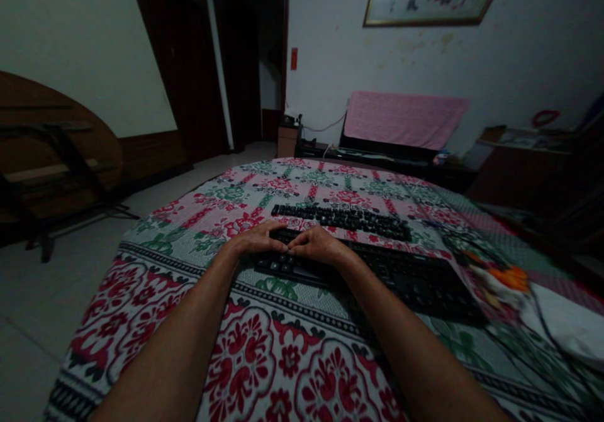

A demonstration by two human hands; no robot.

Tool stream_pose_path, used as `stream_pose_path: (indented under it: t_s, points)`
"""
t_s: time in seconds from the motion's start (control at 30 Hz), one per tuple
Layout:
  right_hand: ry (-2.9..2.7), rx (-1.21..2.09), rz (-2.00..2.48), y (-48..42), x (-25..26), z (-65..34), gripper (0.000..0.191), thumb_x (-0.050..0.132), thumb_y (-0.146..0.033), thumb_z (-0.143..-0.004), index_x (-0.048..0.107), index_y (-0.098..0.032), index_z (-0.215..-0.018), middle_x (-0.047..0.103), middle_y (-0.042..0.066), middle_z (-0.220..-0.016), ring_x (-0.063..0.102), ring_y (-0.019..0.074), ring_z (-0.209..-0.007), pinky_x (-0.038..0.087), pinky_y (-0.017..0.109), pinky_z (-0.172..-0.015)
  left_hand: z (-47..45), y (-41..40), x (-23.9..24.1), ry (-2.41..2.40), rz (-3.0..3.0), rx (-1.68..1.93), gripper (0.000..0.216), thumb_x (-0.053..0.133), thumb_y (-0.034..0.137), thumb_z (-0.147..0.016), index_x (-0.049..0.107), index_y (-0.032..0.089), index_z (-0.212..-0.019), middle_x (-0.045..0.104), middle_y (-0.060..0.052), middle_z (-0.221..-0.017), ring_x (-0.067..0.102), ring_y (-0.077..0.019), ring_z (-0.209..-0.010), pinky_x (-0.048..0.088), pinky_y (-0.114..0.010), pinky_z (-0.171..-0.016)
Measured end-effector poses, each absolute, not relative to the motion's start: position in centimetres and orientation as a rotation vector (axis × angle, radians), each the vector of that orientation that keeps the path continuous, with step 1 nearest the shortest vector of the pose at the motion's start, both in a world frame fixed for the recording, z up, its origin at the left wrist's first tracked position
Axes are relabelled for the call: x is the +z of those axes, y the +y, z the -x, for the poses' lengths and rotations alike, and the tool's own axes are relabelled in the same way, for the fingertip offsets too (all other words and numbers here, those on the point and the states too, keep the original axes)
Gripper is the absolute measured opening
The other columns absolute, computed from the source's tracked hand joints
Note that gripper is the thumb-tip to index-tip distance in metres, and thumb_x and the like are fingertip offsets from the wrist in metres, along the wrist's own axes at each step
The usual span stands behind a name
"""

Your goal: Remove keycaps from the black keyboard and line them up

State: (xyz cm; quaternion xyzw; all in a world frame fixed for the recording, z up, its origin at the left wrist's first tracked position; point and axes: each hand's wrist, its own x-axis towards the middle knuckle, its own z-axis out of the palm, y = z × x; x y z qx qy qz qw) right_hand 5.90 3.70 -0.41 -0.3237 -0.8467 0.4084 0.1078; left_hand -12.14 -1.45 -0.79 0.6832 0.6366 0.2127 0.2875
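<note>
Two black keyboards lie on a table covered with a red, green and white floral cloth (264, 353). The near keyboard (406, 277) runs from centre to right; the far keyboard (344, 217) lies behind it. My left hand (255, 238) and my right hand (318, 244) rest together on the left end of the near keyboard, fingertips meeting. The fingers of both are curled in a pinch over the keys. What they pinch, if anything, is too small and dark to make out.
An orange and white object (512, 280) and a white cloth (566, 324) with a dark cable lie at the table's right. A pink-draped cabinet (406, 120) stands at the back wall. A folded round table (51, 158) leans at the left, by a dark doorway.
</note>
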Motion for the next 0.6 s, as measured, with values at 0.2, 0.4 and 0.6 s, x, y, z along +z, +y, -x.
stream_pose_path:
  t_s: [0.2,0.4,0.6]
  points:
    - [-2.453,1.206,1.006,3.55,-0.58,-5.60,0.024,0.060,-0.023,-0.061,0.069,-0.012,-0.080,0.059,-0.003,-0.054,0.037,0.0047,-0.044,0.029,0.017,-0.043,12.45,-1.33,-1.04,1.689,-1.866,0.526,0.079,0.059,0.048,-0.056,0.037,0.019,-0.126,0.035,-0.007,-0.133,0.029,-0.0248,-0.122,0.024,-0.035,-0.101]
    - [-2.453,1.234,0.974,3.53,-0.34,-5.72,0.026,0.059,-0.027,-0.063,0.069,-0.011,-0.080,0.060,-0.002,-0.055,0.039,0.0051,-0.045,0.030,0.017,-0.044,12.14,-1.14,-1.03,1.741,-1.880,0.481,0.083,0.060,0.045,-0.054,0.035,0.015,-0.127,0.034,-0.009,-0.133,0.029,-0.0249,-0.121,0.024,-0.034,-0.100]
    - [-2.454,1.202,0.978,3.74,-0.61,-5.71,0.027,0.060,-0.031,-0.063,0.070,-0.012,-0.080,0.059,-0.001,-0.055,0.038,0.0048,-0.045,0.030,0.017,-0.043,11.77,-0.99,-1.12,1.771,-1.800,0.520,0.078,0.060,0.038,-0.054,0.038,0.017,-0.125,0.036,-0.007,-0.132,0.032,-0.0259,-0.120,0.029,-0.033,-0.098]
